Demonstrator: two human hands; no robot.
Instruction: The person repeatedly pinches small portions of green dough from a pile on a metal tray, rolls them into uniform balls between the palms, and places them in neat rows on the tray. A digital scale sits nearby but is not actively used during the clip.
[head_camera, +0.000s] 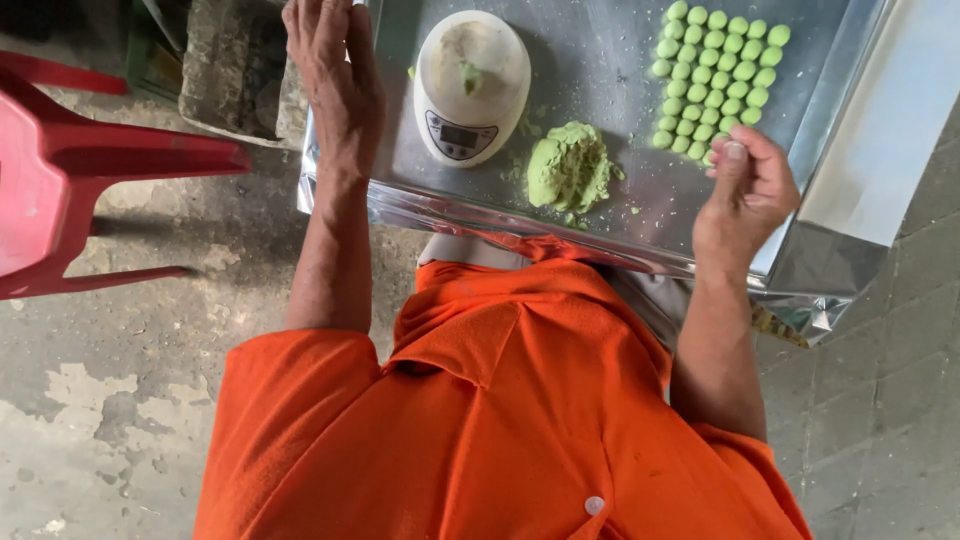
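The right hand (745, 195) is at the near edge of the rows of small green dough balls (715, 75), its fingers curled together in a closed grip; the thumb and fingertips pinch near the lowest ball, but I cannot tell if one is held between them. The left hand (335, 75) lies flat and open on the far left edge of the metal surface (600, 60), gripping nothing. Between the two hands, a lump of green dough (568, 168) sits on the surface with crumbs around it, and just beside it stands a small white kitchen scale (470, 85) with a bit of green dough on its plate. The person wears an orange shirt (500, 400). On the left, on the concrete floor (120, 380), stands a red plastic chair (70, 170).
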